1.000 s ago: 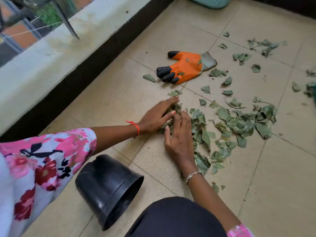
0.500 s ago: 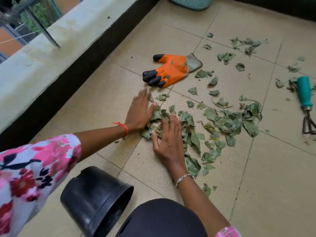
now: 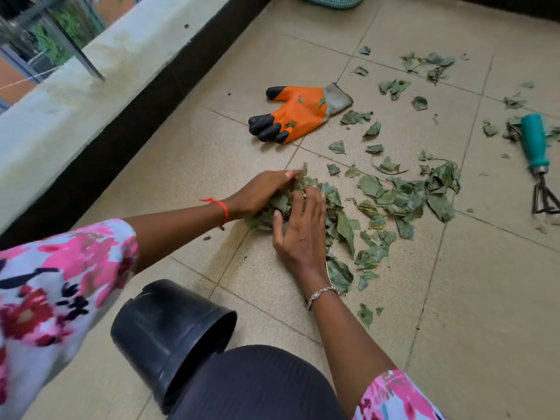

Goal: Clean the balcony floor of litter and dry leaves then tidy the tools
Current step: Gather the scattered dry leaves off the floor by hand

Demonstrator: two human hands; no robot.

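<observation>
At the far left a pale parapet [image 3: 91, 86] ran along the edge of the tiled floor [image 3: 485, 298]. Near the person's knee a black pot [image 3: 169, 338] lay on its side with its mouth turned toward the leaves, and nothing could be seen inside it from this angle.

Just past it, the left hand [image 3: 260, 192] pressed its nearly straight fingers against the left flank of a heap of leaves [image 3: 330, 192]. The right hand [image 3: 300, 234] lay over the near side of the same heap with its fingers bent down into it, clutching leaves. The heap sat on the floor, squeezed between the two hands.

Beyond the hands an orange glove [image 3: 303, 113] lay flat on the tiles, a few leaf scraps on it. To the right of the heap a loose trail of leaves [image 3: 409, 195] spread across the tile joints, with scattered leaves [image 3: 424, 65] farther off.

At the right edge a hand rake [image 3: 535, 144] with a teal handle lay among more bits.

By my judgement the job was at an early stage. One handful was gathered, but most of the leaves were still on the floor, and the glove and rake were not yet put away.
</observation>
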